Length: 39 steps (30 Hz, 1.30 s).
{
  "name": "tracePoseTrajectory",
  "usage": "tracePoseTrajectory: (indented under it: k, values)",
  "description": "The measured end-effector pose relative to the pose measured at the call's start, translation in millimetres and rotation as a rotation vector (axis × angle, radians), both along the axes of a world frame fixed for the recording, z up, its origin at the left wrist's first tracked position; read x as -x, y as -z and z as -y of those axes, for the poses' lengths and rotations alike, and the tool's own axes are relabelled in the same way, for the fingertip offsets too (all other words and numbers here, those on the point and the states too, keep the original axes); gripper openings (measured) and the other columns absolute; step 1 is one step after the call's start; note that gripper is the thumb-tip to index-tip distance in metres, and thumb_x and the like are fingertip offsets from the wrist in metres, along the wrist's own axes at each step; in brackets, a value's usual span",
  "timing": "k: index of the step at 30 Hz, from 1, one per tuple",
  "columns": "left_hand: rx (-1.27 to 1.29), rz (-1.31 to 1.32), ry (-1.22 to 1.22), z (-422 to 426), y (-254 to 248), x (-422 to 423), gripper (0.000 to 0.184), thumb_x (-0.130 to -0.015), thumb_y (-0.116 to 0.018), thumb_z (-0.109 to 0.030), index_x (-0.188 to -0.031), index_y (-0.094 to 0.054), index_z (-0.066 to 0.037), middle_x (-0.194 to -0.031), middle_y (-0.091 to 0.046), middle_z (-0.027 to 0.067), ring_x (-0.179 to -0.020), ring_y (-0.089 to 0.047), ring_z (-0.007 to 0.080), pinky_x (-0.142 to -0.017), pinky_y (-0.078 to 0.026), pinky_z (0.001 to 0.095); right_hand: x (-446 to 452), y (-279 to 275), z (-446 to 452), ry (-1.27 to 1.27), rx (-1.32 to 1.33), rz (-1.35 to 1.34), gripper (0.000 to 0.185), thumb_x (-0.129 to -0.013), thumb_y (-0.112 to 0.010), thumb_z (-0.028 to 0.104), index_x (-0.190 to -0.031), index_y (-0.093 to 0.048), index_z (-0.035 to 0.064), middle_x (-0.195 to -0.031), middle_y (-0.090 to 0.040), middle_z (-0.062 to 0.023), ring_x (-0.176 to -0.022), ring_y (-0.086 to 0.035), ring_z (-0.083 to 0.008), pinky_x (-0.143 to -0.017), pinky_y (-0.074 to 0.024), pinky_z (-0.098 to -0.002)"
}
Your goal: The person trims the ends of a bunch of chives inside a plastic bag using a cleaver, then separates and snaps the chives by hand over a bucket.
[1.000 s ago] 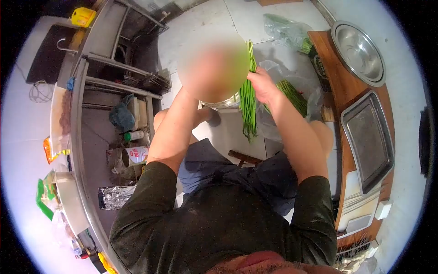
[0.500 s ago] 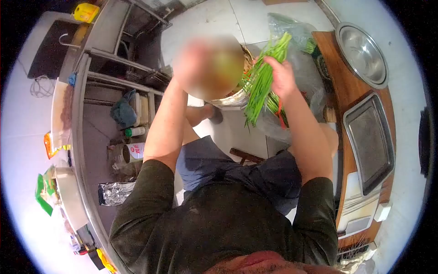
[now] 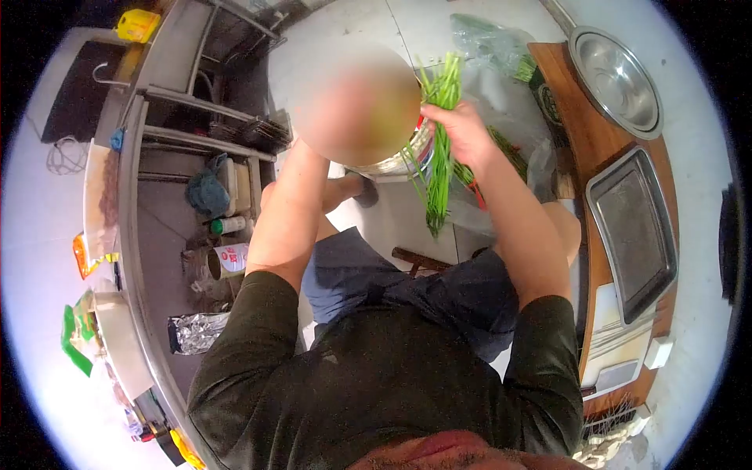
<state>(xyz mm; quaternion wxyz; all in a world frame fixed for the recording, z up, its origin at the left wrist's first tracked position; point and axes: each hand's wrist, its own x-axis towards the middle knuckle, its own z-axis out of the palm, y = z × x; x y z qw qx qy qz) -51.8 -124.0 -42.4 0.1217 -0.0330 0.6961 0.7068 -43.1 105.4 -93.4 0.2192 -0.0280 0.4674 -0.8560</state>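
With the right hand [image 3: 466, 133] clamped on a loose bunch of garlic chives [image 3: 440, 176], we've got the greens up beside the round container [image 3: 392, 167], just over its edge on the right side. The grip sits above the middle, thumb on the near-left side, stalks poking out past the fist and the longer ends trailing down toward the knees. Over on the other side, a blurred patch swallows the left hand, so whether its fingers are apart, together or closed on something, I cannot tell; only the left forearm [image 3: 294, 207] reads clearly, reaching toward the container.

These look light, no strain on the wrist there. I'd judge them soft and bendy, easily bruised, and likely slippery if damp, with single stalks apt to slide out; several splay off to the left already. Best hold is around the thick of the bunch, snug but no crushing, leaving the thin tips free.

Just past the right wrist there's a red tie [image 3: 479, 197], and more greens [image 3: 507, 152] lie on clear plastic on the floor. Further right, the wooden bench [image 3: 565, 102] carries a steel bowl [image 3: 619, 82] and a rectangular metal tray [image 3: 633, 227], both well apart from the chives.
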Motion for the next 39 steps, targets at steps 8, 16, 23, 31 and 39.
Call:
tracePoseTrajectory:
  k: [8,16,23,31,39]
  values:
    - [0.318,-0.156,0.008,-9.7,35.6,15.7,0.013,-0.093,-0.059,-0.013,-0.095,-0.058,0.0,-0.082,-0.063,0.0047,-0.069,-0.059,0.0121,-0.062,-0.05,0.0252,-5.3,-8.5,7.1,-0.063,0.019,0.059,0.02,-0.08,-0.066,0.007,-0.098,-0.068,-0.0001,-0.085,-0.067,-0.0039,-0.068,-0.058,-0.0114,-0.059,-0.0433,-0.0257]
    - [0.325,-0.087,0.047,-15.7,23.0,13.1,0.014,-0.094,-0.057,-0.014,-0.094,-0.058,0.0,-0.08,-0.062,0.005,-0.068,-0.058,0.012,-0.062,-0.049,0.0242,-1.4,0.8,6.7,-0.112,0.059,0.015,0.02,-0.082,-0.063,0.009,-0.1,-0.069,0.0014,-0.089,-0.069,-0.003,-0.07,-0.058,-0.0099,-0.057,-0.0423,-0.0239]
    - [0.256,-0.06,0.113,-23.3,8.7,5.8,0.015,-0.096,-0.055,-0.013,-0.097,-0.058,0.001,-0.08,-0.062,0.0058,-0.067,-0.057,0.013,-0.065,-0.048,0.0246,-3.5,1.6,13.6,-0.126,0.03,0.037,0.023,-0.083,-0.062,0.004,-0.105,-0.066,0.0012,-0.094,-0.07,-0.0045,-0.073,-0.059,-0.0098,-0.057,-0.043,-0.024]
    - [0.208,-0.1,0.157,-21.5,6.9,4.5,0.017,-0.095,-0.055,-0.013,-0.1,-0.06,0.003,-0.084,-0.063,0.0065,-0.071,-0.057,0.0128,-0.066,-0.048,0.0246,-6.6,-7.2,9.8,-0.103,0.051,0.016,0.023,-0.082,-0.062,0.004,-0.105,-0.064,0.0029,-0.092,-0.069,-0.0039,-0.076,-0.06,-0.0104,-0.057,-0.0424,-0.024]
    - [0.382,-0.187,0.188,-14.4,0.4,4.5,0.014,-0.096,-0.053,-0.013,-0.092,-0.059,-0.001,-0.082,-0.062,0.003,-0.069,-0.055,0.0096,-0.065,-0.045,0.0239,-6.7,-11.5,10.6,-0.072,0.018,-0.027,0.011,-0.08,-0.067,0.009,-0.089,-0.063,0.0026,-0.074,-0.059,-0.0013,-0.062,-0.051,-0.0101,-0.056,-0.0408,-0.0262]
